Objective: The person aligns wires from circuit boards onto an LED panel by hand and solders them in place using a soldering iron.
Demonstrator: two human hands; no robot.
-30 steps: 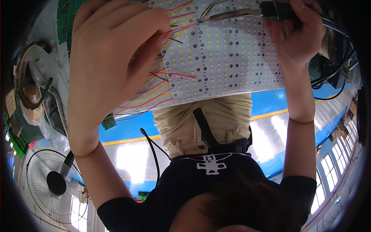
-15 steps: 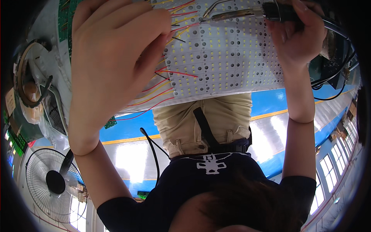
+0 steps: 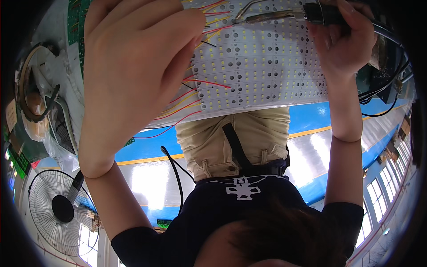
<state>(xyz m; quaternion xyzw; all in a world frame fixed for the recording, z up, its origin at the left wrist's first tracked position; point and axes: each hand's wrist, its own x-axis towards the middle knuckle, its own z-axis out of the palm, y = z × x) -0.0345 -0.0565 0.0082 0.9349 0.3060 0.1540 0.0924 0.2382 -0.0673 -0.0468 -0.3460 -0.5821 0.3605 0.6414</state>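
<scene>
A white board dotted with rows of small yellowish LEDs and dark round holes, an LED panel (image 3: pixel 253 71), lies across the table in front of me. At its left edge my left hand (image 3: pixel 138 58) is closed, its fingertips partly hidden. From between those fingers a red wire (image 3: pixel 218 29) runs right over the panel to the tip of a soldering iron (image 3: pixel 271 16). My right hand (image 3: pixel 344 40) grips the iron's black handle from the right. A thin bent metal tube (image 3: pixel 246 7) reaches down beside the tip. More red, yellow and black wires (image 3: pixel 184 103) stick out below my left hand.
Green circuit boards (image 3: pixel 78 26) lie at the far left. Nearby are a round coil-like ring (image 3: pixel 26 84) and clear plastic bags (image 3: pixel 60 153). A fan (image 3: pixel 62 209) stands at lower left. Black cables (image 3: pixel 378 95) hang at the right.
My left hand has shifted slightly right, and the panel with its wires has moved a little the same way. The iron's tip is a touch further right, still at the red wire's end.
</scene>
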